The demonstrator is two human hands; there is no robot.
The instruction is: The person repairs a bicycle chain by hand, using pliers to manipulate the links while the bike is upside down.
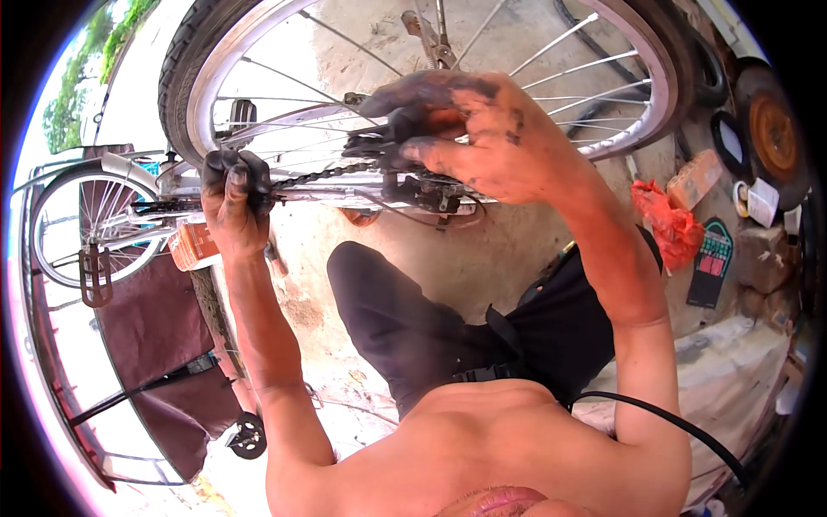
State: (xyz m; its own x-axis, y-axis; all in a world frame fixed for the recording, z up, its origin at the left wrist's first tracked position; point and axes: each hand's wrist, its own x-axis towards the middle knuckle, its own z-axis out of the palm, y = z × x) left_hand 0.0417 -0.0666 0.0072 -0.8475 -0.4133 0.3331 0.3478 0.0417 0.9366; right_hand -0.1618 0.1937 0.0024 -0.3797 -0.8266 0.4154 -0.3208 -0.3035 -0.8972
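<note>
Bare chest (482, 422) fills the lower edge, bent over so that, it seems, both arms can reach the work; a black cable (680, 420) crosses beside the right arm. Beyond it, legs in dark trousers (388, 284) are spread, probably to let the body come close to the wheel (201, 116).

Past the knees, the left hand (234, 194) has its blackened fingers curled tight around the chain (323, 177), thumb pressing in, likely because such a narrow, greasy strand needs a pinch to keep it in line. The chain runs from there to the sprockets (366, 142) at the wheel's middle. Over these bends the right hand (491, 138), thumb below and fingers above; whether they grip or only touch cannot be told, as the hand hides the contact. The derailleur (431, 196) sits just below the right hand, within easy reach.

Farther off, at right, a red plastic bag (668, 228) and a brick (693, 179) lie together on the ground, apparently set aside to leave working room. At far left stands another bicycle's wheel (43, 233), near a maroon sheet (146, 319), with greenery (73, 103) behind
</note>
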